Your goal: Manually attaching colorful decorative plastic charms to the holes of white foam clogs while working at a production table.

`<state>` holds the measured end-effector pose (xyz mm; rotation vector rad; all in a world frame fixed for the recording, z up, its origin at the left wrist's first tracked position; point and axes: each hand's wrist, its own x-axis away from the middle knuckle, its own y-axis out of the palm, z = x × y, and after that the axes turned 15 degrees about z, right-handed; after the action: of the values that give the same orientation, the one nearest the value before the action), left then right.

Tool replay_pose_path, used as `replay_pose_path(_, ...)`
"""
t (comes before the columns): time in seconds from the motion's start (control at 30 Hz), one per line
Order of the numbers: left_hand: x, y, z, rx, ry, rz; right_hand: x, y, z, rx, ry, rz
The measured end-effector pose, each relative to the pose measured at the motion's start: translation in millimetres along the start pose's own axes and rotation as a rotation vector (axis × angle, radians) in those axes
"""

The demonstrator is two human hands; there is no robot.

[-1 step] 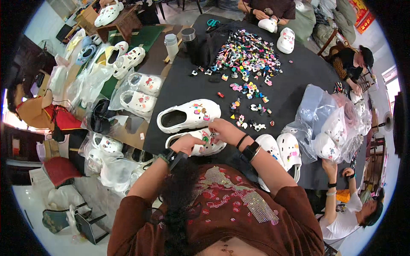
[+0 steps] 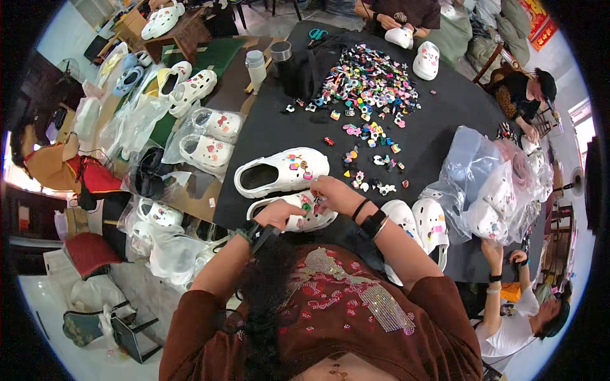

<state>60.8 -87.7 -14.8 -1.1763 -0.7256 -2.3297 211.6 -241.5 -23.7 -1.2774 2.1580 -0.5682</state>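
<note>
Together, the left hand (image 2: 279, 213) and right hand (image 2: 335, 192) pinch small colourful charms on the near white perforated foam clog (image 2: 293, 219), grips narrow, on the black worktop (image 2: 445, 133).

The person is wearing a brown top (image 2: 343, 305) with sequin patches, a dark watch (image 2: 254, 230), and black wristbands (image 2: 370, 219).

Round table, black cloth (image 2: 445, 127) — bearing: heap of small coloured shoe charms (image 2: 372, 86); two white clogs (image 2: 283, 171) near the front edge; white clog pair (image 2: 422, 222) at right; clear plastic bags of clogs (image 2: 495, 190); scissors (image 2: 318, 33) — far side.
</note>
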Motion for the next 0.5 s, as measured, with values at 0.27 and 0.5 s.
replay_pose_path(0.27, -0.3, -4.1, -6.4, 0.045, 0.101, -0.109, -9.5, -4.4, 1.8, -0.041, 0.046, -0.052)
replay_pose_path(0.5, 0.6, -3.4, -2.9, 0.021, 0.047, -0.088, -7.1, -2.7, 7.4, -0.144, 0.107, 0.009)
